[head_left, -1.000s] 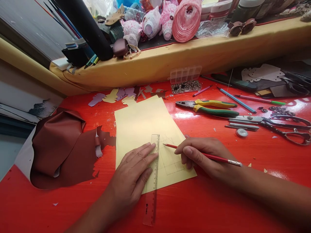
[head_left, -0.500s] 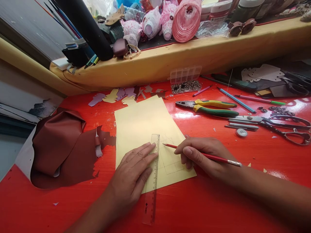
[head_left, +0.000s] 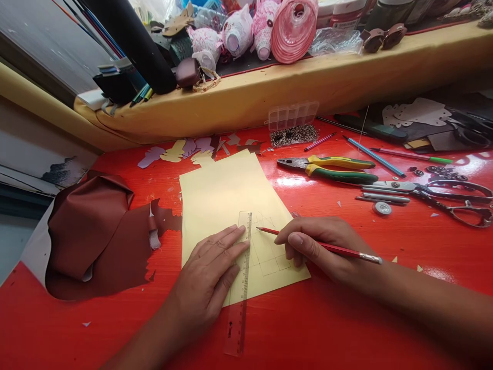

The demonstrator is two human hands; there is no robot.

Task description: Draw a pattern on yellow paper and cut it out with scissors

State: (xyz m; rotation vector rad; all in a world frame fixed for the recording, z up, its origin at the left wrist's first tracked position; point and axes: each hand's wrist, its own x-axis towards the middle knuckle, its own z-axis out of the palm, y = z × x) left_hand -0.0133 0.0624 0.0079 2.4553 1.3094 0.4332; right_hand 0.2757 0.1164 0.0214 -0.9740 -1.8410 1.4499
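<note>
A pale yellow sheet of paper (head_left: pixel 223 195) lies on the red table (head_left: pixel 346 318), with faint pencil lines drawn near its lower right corner. My left hand (head_left: pixel 210 280) lies flat with fingers stretched out, pressing a clear plastic ruler (head_left: pixel 239 308) onto the sheet. My right hand (head_left: pixel 319 246) pinches a red pencil (head_left: pixel 346 251), its tip resting on the paper just right of the ruler's upper end.
A crumpled piece of brown leather (head_left: pixel 96 236) lies at the left. Yellow-green pliers (head_left: pixel 331 169), scissors (head_left: pixel 450 198), coloured pencils (head_left: pixel 373 156) and a clear compartment box (head_left: pixel 292 115) lie at the back right. A yellow ledge (head_left: pixel 292 87) with pink thread spools runs behind.
The view has shifted slightly downward. Both hands, the ruler and the pencil keep nearly the same places on the paper.
</note>
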